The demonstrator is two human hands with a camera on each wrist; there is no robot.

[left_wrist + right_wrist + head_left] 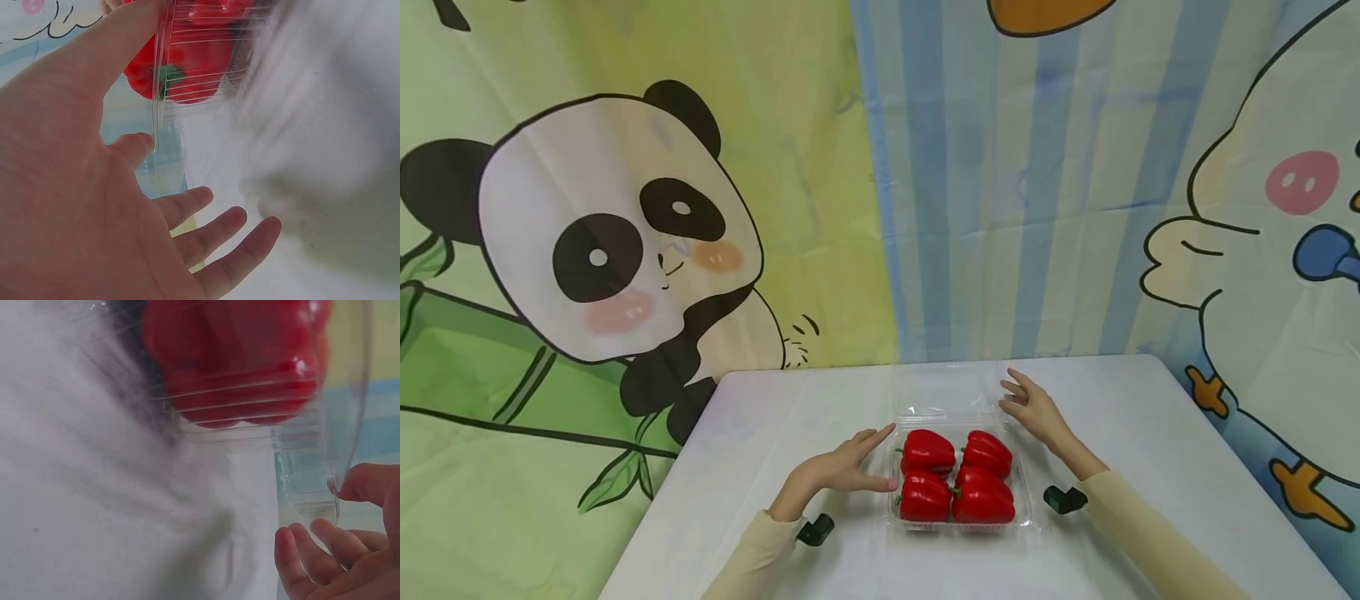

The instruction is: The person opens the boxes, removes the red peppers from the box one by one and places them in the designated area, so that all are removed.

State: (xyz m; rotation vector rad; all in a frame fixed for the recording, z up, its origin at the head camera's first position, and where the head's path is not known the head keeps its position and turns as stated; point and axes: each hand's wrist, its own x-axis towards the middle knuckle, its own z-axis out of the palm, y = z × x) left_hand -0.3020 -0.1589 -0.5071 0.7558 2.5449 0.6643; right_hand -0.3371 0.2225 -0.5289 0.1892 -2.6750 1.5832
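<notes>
Several red bell peppers [985, 496] sit in two rows in a clear plastic clamshell box [1021, 500]. Its transparent lid [947, 392] is folded back toward the far side of the table. My left hand [842, 467] is at the box's left side, fingers spread, with the thumb and index fingertip at the rim. By the lid's right edge is my right hand [1037, 412], its fingers loosely bent and apart. In the right wrist view, the right thumb [369, 482] meets the clear plastic edge, while the other fingers [331, 544] lie below it.
The box stands on a white table [1097, 392] near its middle. Behind the table hangs a cartoon curtain with a panda [617, 225] and a white bird figure [1277, 333]. A small black device [816, 530] is on the left wrist, another [1064, 500] on the right.
</notes>
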